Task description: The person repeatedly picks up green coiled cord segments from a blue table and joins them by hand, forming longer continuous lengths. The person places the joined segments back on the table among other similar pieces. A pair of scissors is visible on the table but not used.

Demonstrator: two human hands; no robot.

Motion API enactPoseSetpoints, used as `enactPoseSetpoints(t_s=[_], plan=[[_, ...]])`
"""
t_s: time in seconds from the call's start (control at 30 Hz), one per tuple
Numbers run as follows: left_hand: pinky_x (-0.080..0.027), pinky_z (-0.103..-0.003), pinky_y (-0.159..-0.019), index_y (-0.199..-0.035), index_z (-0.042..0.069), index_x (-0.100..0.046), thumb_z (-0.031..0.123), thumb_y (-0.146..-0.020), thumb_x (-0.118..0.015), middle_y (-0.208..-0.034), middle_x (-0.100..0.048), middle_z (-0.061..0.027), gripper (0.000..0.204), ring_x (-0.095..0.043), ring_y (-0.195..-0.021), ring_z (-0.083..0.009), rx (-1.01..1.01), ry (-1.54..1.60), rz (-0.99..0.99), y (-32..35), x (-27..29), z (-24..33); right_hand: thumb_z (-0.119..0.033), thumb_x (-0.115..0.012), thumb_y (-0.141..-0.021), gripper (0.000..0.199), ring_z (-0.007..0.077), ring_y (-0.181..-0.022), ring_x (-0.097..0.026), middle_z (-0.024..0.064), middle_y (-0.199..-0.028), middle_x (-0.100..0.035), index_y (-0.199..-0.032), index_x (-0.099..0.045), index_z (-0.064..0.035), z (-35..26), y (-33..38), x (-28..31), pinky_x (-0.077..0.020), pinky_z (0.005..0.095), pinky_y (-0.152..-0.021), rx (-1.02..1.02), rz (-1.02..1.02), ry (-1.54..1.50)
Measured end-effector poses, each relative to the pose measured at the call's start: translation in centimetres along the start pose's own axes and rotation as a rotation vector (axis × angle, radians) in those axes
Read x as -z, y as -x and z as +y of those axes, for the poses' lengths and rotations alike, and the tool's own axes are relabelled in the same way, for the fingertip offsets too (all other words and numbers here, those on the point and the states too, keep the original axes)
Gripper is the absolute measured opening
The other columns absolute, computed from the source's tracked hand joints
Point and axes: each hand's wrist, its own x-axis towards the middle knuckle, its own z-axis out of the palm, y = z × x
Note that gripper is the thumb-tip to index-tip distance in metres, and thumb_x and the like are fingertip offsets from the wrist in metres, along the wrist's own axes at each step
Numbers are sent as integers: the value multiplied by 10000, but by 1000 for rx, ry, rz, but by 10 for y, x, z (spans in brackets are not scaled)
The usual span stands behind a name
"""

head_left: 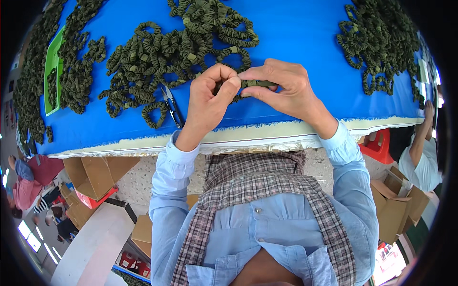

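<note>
Pinching one olive-green ruched elastic loop point(255, 84) between them, the left hand point(210, 97) and right hand point(281, 88) grip its ends just above the blue-covered surface point(296, 33) — small scissors point(171, 105) lie beside the left hand, and heaped loops point(171, 47) spread beyond.

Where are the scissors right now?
In the head view, the scissors lie on the blue table cover, just left of the left hand and at the lower edge of the middle pile of green elastic loops.
</note>
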Motion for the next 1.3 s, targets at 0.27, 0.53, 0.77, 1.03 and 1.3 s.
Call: enactPoseSetpoints(t_s=[0.27, 0.53, 0.77, 1.03, 1.3], plan=[[-284, -195, -463, -810, 17, -556, 56, -902, -557, -659, -473, 53, 100, -371, -530, -13, 28, 156, 24, 1, 4, 3, -43, -777, -738, 145, 67, -560, -506, 27, -727, -646, -870, -716, -43, -5, -4, 8, -351, 213, -430, -96, -13, -61], [-307, -200, -467, -813, -3, -563, 55, -890, -566, -670, -497, 34, 96, -399, -534, -20, 16, 197, 39, -3, 6, 2, -42, -770, -739, 178, 74, -604, -548, 18, -753, -640, -908, -718, -61, -5, -5, 13, -376, 207, -454, -105, -5, -44], [-353, -192, -511, -866, -1, -652, 158, -881, -679, -702, -571, 34, 163, -471, -612, -27, -37, -163, -13, -7, -7, 5, -40, -776, -718, 251, 108, -717, -615, 51, -912, -656, -961, -719, -58, -4, -5, 12, -459, 208, -500, -89, -7, -29], [-322, -187, -504, -808, 4, -651, 169, -885, -682, -671, -549, 50, 184, -432, -587, -14, -15, -69, 42, -5, 1, -8, -43, -772, -738, 198, 113, -696, -608, 61, -906, -647, -929, -718, -30, 3, 0, 9, -485, 231, -516, -113, -33, -57], [-319, -189, -497, -810, 8, -644, 150, -885, -674, -663, -540, 50, 163, -431, -578, -14, -26, 15, 53, -3, 2, -11, -69, -791, -728, 193, 94, -665, -568, 48, -886, -646, -898, -708, -34, 4, -2, 12, -449, 228, -528, -170, -66, -121]])
